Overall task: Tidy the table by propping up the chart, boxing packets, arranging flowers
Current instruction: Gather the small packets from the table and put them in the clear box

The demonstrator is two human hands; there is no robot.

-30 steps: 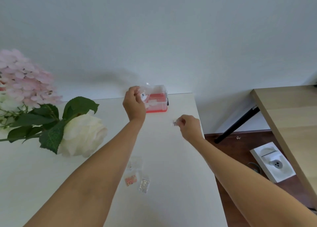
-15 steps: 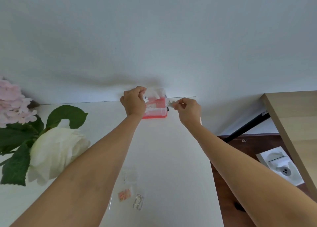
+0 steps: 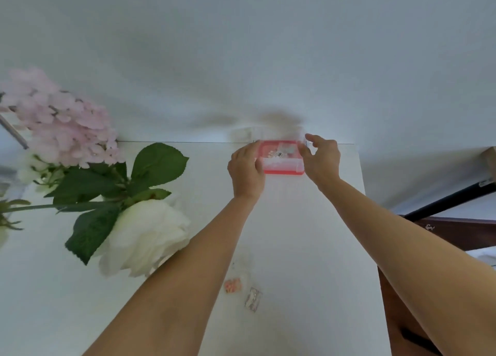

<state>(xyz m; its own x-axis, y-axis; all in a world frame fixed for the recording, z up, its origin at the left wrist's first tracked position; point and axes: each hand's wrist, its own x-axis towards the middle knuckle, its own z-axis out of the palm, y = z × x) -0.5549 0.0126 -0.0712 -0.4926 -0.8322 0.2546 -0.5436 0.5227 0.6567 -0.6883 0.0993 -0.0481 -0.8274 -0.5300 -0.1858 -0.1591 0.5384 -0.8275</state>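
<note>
Both grips bracket the box (image 3: 281, 158) at the table's (image 3: 308, 234) far edge: left hand (image 3: 247, 167) steadies its side, right hand (image 3: 320, 155) pinches, seemingly on a packet, to drop inside. Two packets (image 3: 243, 292) wait nearer.

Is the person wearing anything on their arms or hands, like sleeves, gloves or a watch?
No. Both arms are bare all the way down to the bottom of the picture, so no sleeves show. The left hand and the right hand have no gloves, and no watch, bracelet or ring can be seen on the sides facing the camera.
</note>
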